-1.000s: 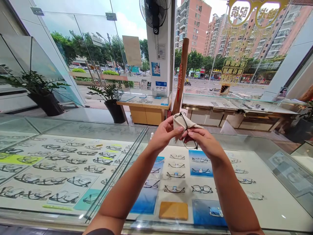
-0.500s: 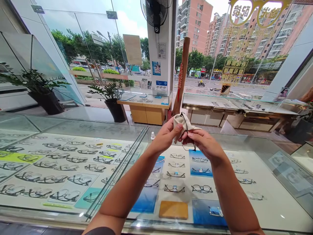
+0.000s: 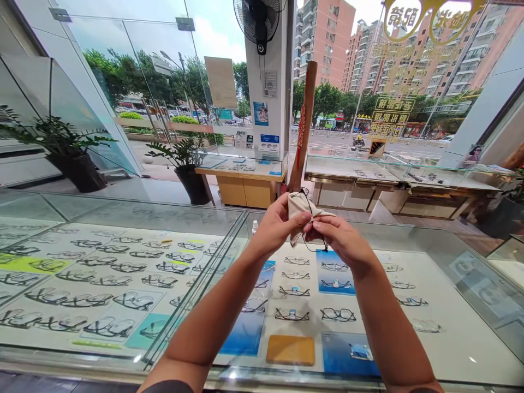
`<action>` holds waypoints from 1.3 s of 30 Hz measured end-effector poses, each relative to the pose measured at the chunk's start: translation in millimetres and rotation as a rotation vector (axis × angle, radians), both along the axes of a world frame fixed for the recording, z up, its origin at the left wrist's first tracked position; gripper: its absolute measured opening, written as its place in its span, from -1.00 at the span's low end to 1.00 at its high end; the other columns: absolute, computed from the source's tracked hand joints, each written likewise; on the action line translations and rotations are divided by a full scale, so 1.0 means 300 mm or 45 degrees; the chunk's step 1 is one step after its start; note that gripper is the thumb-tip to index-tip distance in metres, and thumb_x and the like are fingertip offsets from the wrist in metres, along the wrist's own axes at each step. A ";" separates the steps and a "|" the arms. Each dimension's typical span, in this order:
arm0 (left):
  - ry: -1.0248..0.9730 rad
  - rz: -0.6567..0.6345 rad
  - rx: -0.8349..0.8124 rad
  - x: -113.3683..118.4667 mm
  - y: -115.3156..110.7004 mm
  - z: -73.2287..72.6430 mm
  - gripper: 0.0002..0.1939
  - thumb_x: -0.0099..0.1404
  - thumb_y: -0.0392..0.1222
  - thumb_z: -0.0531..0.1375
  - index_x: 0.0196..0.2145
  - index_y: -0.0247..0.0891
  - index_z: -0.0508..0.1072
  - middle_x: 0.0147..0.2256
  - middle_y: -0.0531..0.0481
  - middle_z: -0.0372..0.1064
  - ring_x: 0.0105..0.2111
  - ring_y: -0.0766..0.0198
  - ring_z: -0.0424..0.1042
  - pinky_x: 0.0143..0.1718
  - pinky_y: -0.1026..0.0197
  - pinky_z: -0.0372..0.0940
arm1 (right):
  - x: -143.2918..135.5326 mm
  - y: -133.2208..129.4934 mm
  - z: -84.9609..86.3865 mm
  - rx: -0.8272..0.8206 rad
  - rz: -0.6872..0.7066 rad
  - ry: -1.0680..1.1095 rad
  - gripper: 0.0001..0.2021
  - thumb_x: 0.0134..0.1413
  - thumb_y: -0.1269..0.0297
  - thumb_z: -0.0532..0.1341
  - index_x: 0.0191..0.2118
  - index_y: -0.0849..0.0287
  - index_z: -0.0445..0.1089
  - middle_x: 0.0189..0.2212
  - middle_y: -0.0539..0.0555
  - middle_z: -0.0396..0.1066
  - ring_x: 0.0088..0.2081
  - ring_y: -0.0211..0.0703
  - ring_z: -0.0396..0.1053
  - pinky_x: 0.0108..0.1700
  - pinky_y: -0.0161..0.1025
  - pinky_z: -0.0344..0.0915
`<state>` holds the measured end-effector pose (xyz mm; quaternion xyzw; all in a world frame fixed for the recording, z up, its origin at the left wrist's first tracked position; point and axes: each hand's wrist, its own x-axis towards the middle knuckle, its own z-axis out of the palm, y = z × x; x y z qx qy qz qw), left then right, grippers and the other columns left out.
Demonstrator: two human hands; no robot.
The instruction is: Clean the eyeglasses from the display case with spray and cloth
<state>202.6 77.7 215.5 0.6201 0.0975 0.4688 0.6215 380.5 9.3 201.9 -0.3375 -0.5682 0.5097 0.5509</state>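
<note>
Above the glass display case, my left hand (image 3: 275, 225) is closed on a cream cloth (image 3: 300, 207), thumb pressed on its front. The cloth is folded around part of a dark-rimmed pair of glasses (image 3: 321, 249), whose thin frame shows above and below it. My right hand (image 3: 336, 236) pinches the glasses and the cloth's right edge between thumb and fingers. Both hands nearly touch each other. The lens inside the cloth is hidden.
Rows of glasses lie in the glass display case (image 3: 241, 218) below my hands. A small white bottle (image 3: 255, 226) stands behind my left wrist. Beyond are a wooden post (image 3: 305, 125), a potted plant (image 3: 192, 183) and more display counters (image 3: 245, 188).
The cloth has shifted slightly left and flattened, with its lower edge hanging further down. My left thumb has moved a little to the right across it. My right hand is nearly unchanged.
</note>
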 end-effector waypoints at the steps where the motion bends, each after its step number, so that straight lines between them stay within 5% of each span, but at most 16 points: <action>1: -0.001 -0.028 0.012 -0.001 0.000 0.002 -0.49 0.19 -0.01 0.54 -0.08 -0.27 0.44 -0.43 0.07 0.46 -0.47 0.36 0.39 -0.38 0.31 0.29 | 0.001 0.000 0.001 0.001 0.000 0.001 -0.75 0.21 0.04 0.44 -0.22 0.14 0.66 -0.20 0.11 0.61 -0.19 -0.14 0.47 0.04 -0.12 0.40; 11: 0.061 -0.119 0.080 -0.015 0.020 0.000 -0.59 0.21 -0.03 0.52 -0.16 -0.29 0.48 -0.49 0.01 0.47 -0.54 0.32 0.40 -0.51 0.28 0.28 | 0.000 -0.005 0.010 0.015 0.039 -0.029 -0.75 0.19 0.04 0.44 -0.23 0.13 0.65 -0.25 0.11 0.61 -0.20 -0.12 0.46 0.00 -0.11 0.40; 17: -0.073 0.047 0.034 0.030 0.013 -0.034 -0.54 0.17 0.10 0.53 -0.26 -0.26 0.46 -0.57 0.10 0.40 -0.65 0.37 0.32 -0.57 0.27 0.32 | -0.016 -0.001 -0.005 0.088 -0.006 -0.108 -0.74 0.21 0.02 0.42 -0.19 0.12 0.63 -0.26 0.11 0.59 -0.16 -0.08 0.44 0.06 -0.05 0.39; 24: -0.169 0.241 -0.016 0.039 -0.005 -0.036 -0.50 0.29 0.25 0.41 -0.38 -0.22 0.38 -0.64 0.14 0.32 -0.77 0.41 0.22 -0.72 0.32 0.06 | -0.051 -0.001 -0.007 0.146 0.034 -0.179 -0.75 0.24 0.03 0.39 -0.19 0.11 0.63 -0.23 0.07 0.60 -0.08 -0.06 0.46 0.12 -0.08 0.35; 31: 0.001 0.031 0.058 -0.009 0.036 -0.011 -0.48 0.35 0.29 0.34 -0.28 -0.31 0.54 -0.52 0.01 0.43 -0.58 0.29 0.40 -0.51 0.24 0.28 | -0.009 -0.002 0.012 0.183 -0.052 -0.203 -0.77 0.27 0.06 0.35 -0.26 0.10 0.64 -0.19 0.10 0.61 -0.03 -0.02 0.48 0.23 -0.01 0.31; 35: 0.045 -0.056 0.174 -0.037 0.050 0.007 -0.54 0.34 0.16 0.39 -0.09 -0.33 0.60 -0.34 -0.08 0.51 -0.39 0.27 0.45 -0.35 0.24 0.33 | 0.012 -0.004 0.016 0.153 -0.094 -0.175 -0.75 0.28 0.05 0.36 -0.23 0.11 0.66 -0.18 0.12 0.63 0.04 0.01 0.48 0.31 0.02 0.23; 39: 0.049 -0.041 0.199 -0.038 0.042 0.013 -0.54 0.20 -0.01 0.52 -0.05 -0.32 0.59 -0.33 -0.07 0.52 -0.40 0.30 0.42 -0.40 0.29 0.27 | 0.009 -0.007 0.023 0.155 -0.078 -0.129 -0.75 0.29 0.06 0.34 -0.24 0.11 0.67 -0.16 0.12 0.63 0.03 -0.01 0.48 0.30 -0.01 0.23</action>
